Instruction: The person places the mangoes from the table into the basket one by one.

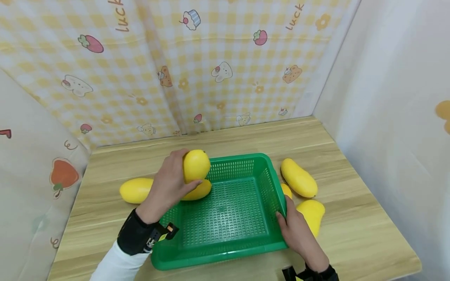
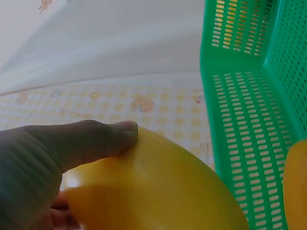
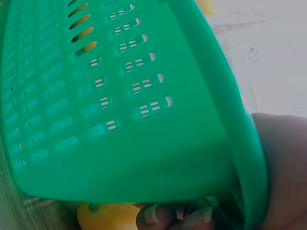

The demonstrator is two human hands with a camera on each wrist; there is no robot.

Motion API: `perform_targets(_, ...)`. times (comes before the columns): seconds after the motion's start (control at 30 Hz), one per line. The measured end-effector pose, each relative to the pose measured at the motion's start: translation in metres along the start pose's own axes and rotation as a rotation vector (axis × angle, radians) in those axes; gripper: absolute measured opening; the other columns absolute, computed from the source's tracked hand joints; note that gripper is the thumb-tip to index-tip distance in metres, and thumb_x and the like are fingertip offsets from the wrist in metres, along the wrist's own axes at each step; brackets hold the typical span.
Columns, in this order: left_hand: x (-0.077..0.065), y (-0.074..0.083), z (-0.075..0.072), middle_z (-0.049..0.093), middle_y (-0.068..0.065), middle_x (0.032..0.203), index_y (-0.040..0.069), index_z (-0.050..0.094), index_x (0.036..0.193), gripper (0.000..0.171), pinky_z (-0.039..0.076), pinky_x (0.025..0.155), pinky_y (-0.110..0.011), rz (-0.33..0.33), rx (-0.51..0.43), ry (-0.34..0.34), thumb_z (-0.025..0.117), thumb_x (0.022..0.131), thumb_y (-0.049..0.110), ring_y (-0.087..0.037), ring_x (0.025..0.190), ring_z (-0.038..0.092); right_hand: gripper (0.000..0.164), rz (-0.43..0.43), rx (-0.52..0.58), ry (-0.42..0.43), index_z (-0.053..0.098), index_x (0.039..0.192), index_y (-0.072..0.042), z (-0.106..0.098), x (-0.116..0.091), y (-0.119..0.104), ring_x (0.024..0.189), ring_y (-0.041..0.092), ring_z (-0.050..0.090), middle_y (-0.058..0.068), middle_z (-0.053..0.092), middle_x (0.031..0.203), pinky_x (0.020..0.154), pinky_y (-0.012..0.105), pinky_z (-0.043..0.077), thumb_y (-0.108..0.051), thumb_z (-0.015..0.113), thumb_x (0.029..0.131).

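Note:
My left hand (image 1: 168, 179) holds a yellow mango (image 1: 197, 166) over the back left part of a green plastic basket (image 1: 225, 255). Its thumb lies along the fruit's skin in the left wrist view, where the held mango (image 2: 163, 187) fills the bottom. Inside the basket, below that hand, lies a second mango (image 1: 201, 190), partly hidden by the hand. On the basket's right side my right hand (image 1: 299, 230) grips the rim, thumb inside the wall. From the right wrist, fingertips (image 3: 199, 218) show under the basket's wall beside another mango (image 3: 108, 218).
Left of the basket, one mango (image 1: 135, 190) lies on the wooden table (image 1: 369, 234). To the right are a long mango (image 1: 299, 177), another (image 1: 311, 214) partly behind the right hand, and one (image 1: 286, 190) mostly hidden by the basket. A checked curtain (image 1: 232, 47) hangs behind.

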State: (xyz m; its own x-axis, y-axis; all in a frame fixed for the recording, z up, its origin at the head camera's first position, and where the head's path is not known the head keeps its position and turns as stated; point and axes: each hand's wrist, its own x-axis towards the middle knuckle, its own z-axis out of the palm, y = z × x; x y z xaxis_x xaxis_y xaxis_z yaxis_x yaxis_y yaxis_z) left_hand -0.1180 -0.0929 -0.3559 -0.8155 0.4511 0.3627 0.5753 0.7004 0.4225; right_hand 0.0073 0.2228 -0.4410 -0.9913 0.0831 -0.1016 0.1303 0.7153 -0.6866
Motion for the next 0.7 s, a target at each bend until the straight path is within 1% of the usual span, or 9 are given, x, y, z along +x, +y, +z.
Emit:
perform_targets(0.1, 0.007, 0.008, 0.01, 0.047, -0.024, 0.123, -0.005, 0.036, 0.135, 0.086, 0.048, 0.085, -0.045, 0.037, -0.009, -0.013, 0.085, 0.072, 0.025, -0.038, 0.107, 0.048, 0.053, -0.017, -0.003, 0.01, 0.023, 0.142, 0.003, 0.0, 0.0, 0.002, 0.096, 0.029, 0.06, 0.025, 0.057, 0.118, 0.076, 0.045, 0.052, -0.006, 0.051, 0.098)
perform_targets(0.23, 0.016, 0.014, 0.022, 0.045, -0.022, 0.127, -0.003, 0.036, 0.136, 0.083, 0.046, 0.089, -0.044, 0.074, -0.064, -0.086, 0.084, 0.074, 0.023, -0.036, 0.111, 0.045, 0.053, -0.038, -0.007, 0.025, 0.023, 0.142, 0.004, 0.002, 0.0, 0.004, 0.096, 0.03, 0.06, 0.026, 0.057, 0.117, 0.076, 0.045, 0.052, -0.005, 0.051, 0.098)
perform_targets(0.37, 0.023, 0.017, 0.03, 0.043, -0.02, 0.125, -0.002, 0.039, 0.135, 0.081, 0.047, 0.087, -0.043, 0.093, -0.113, -0.131, 0.085, 0.073, 0.022, -0.032, 0.107, 0.046, 0.054, -0.035, -0.009, 0.023, 0.023, 0.143, 0.004, 0.005, 0.001, 0.002, 0.095, 0.031, 0.06, 0.027, 0.057, 0.117, 0.074, 0.044, 0.052, -0.006, 0.052, 0.098)
perform_targets(0.57, 0.03, 0.022, 0.04, 0.039, -0.018, 0.129, 0.0, 0.036, 0.138, 0.08, 0.046, 0.093, -0.038, 0.127, -0.154, -0.176, 0.082, 0.076, 0.023, -0.029, 0.112, 0.044, 0.053, -0.037, -0.029, 0.027, 0.024, 0.141, 0.004, 0.003, 0.001, 0.0, 0.091, 0.03, 0.062, 0.026, 0.058, 0.113, 0.071, 0.042, 0.053, -0.005, 0.052, 0.097)
perform_targets(0.7, 0.034, 0.024, 0.047, 0.038, -0.016, 0.13, 0.002, 0.035, 0.14, 0.08, 0.045, 0.094, -0.036, 0.127, -0.189, -0.218, 0.08, 0.078, 0.024, -0.027, 0.113, 0.043, 0.053, -0.034, -0.04, 0.03, 0.025, 0.141, 0.004, 0.0, 0.0, -0.002, 0.09, 0.029, 0.062, 0.025, 0.059, 0.112, 0.071, 0.042, 0.053, -0.005, 0.053, 0.097)
